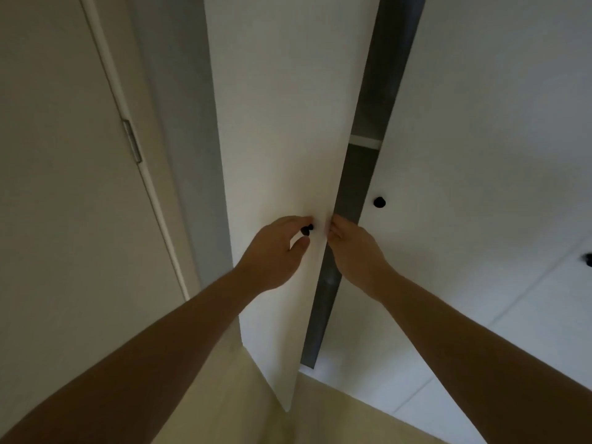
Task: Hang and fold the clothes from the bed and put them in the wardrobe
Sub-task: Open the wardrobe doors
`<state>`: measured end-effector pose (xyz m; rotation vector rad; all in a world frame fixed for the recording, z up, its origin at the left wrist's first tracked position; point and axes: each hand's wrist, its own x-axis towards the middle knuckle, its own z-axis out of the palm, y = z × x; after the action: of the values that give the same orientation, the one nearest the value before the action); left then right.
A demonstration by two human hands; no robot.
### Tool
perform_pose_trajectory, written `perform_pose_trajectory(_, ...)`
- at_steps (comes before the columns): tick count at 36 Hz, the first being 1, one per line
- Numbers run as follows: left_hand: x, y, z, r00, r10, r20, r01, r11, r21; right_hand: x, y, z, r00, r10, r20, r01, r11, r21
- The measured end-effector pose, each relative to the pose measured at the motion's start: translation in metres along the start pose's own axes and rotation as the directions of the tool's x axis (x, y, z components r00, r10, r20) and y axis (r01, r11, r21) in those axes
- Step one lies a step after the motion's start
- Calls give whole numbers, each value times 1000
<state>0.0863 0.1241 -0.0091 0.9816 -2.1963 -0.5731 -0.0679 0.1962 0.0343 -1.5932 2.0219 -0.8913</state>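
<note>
A white wardrobe stands right in front of me. Its left door [278, 139] is ajar, leaving a dark gap [346, 200] beside the right door [480, 139]. My left hand [275, 251] has its fingers curled round the small black knob [307, 229] of the left door. My right hand [355, 248] grips the free edge of that same door, fingers hooked round it into the gap. A white shelf edge [365, 141] shows inside. No clothes are in view.
The right door has its own black knob [379, 202], and another knob [587, 259] sits at the far right. A room door with a metal hinge [133, 141] is on the left. Pale floor [243, 408] lies below.
</note>
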Motion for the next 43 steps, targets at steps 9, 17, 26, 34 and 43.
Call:
perform_pose_trajectory(9, -52, -8, -27, 984, -172, -49, 160, 968, -194, -12, -20, 20, 979, -175, 105, 180, 983, -43)
perform_pose_trajectory(17, -101, -18, -67, 923, -359, -142, 264, 855, -447, -17, -60, 53, 924, -312, 223, 308, 950, 51)
perform_pose_trajectory(26, -128, -59, -121, 853, -475, -217, 241, 726, -643, -19, -115, 102, 861, -375, 344, 344, 927, 149)
perform_pose_trajectory(34, -142, -85, -155, 767, -564, -305, 217, 676, -704, 1, -156, 156, 793, -429, 432, 365, 903, 227)
perform_pose_trajectory(43, -142, -118, -183, 648, -681, -341, 275, 627, -729, 20, -195, 202, 767, -462, 445, 421, 886, 194)
